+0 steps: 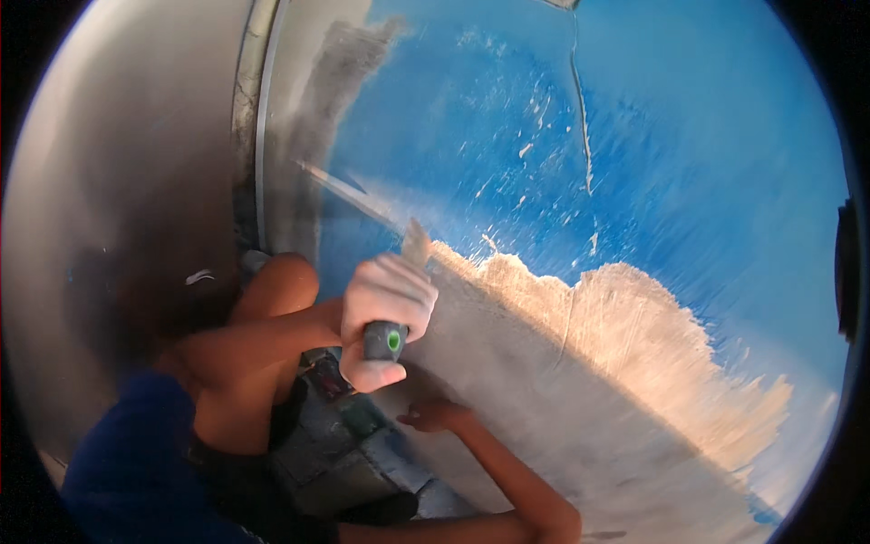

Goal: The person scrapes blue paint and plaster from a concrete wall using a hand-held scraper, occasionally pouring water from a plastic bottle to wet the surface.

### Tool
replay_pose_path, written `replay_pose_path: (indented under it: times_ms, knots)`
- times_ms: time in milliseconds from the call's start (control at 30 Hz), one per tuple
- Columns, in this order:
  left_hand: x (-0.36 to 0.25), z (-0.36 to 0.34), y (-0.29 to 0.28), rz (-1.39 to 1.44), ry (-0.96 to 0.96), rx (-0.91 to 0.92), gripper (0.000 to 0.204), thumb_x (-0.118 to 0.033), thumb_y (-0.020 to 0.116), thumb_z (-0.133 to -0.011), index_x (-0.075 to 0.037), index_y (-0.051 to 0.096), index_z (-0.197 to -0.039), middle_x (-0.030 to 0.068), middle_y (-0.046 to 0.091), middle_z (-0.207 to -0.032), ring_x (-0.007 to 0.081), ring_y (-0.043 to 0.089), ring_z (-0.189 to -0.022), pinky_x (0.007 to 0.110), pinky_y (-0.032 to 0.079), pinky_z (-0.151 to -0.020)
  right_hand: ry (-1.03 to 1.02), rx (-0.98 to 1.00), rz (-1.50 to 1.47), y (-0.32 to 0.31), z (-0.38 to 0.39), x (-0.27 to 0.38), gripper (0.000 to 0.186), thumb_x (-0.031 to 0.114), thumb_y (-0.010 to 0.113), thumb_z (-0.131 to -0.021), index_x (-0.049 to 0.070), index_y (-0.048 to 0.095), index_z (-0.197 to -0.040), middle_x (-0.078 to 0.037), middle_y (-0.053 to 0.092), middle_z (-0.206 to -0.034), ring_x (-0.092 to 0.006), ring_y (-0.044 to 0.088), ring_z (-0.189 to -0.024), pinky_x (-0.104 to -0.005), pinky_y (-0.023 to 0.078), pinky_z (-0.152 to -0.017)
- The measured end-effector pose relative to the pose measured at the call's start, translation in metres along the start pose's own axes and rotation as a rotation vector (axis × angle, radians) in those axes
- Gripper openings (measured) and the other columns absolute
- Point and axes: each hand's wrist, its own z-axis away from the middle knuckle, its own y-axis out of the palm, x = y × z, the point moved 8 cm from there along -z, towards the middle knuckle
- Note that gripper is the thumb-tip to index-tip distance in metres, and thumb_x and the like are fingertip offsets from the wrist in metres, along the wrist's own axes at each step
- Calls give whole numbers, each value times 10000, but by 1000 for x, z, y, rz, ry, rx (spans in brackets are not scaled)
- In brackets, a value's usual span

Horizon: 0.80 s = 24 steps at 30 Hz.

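Observation:
My left hand (385, 299) is wrapped round the dark handle with a green end (384, 341) of a scraper, whose flat metal blade (416, 243) points up toward the boundary between blue paint (471, 154) and a pale, bare patch (634, 335) on the wall. My right hand (433, 417) is lower, by the grey lower part of the wall (544, 426), with its fingers apart and nothing visible in them. Cracks and flaked spots mark the blue paint.
A brownish-grey surface (127, 181) stands at the left, with a narrow vertical edge strip (262, 127) beside the wall corner. My bent knee (276, 286) is below the corner, above grey paving blocks (390, 458). A dark object (845, 267) shows at the right rim.

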Motion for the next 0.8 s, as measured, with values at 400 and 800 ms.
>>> replay_pose_path:
  times_ms: [400, 800]
  knots:
    - [35, 2, -26, -49, -47, -181, 399, -420, 575, -681, -66, 442, -555, 32, 427, -492, 187, 437, -407, 298, 287, -405, -7, 115, -2, 19, -22, -17, 666, 614, 378, -927, 28, 663, -1064, -200, 651, -1075, -342, 610, -1016, -439, 453, -908]
    - [19, -2, -34, -80, -72, -215, 736, -748, 485, -800, -54, 455, -556, 28, 443, -477, 166, 438, -370, 274, 322, -368, 55, 145, -79, 15, -29, -9, 664, 586, 364, -943, 5, 686, -911, -147, 655, -748, -290, 637, -713, -425, 504, -717]
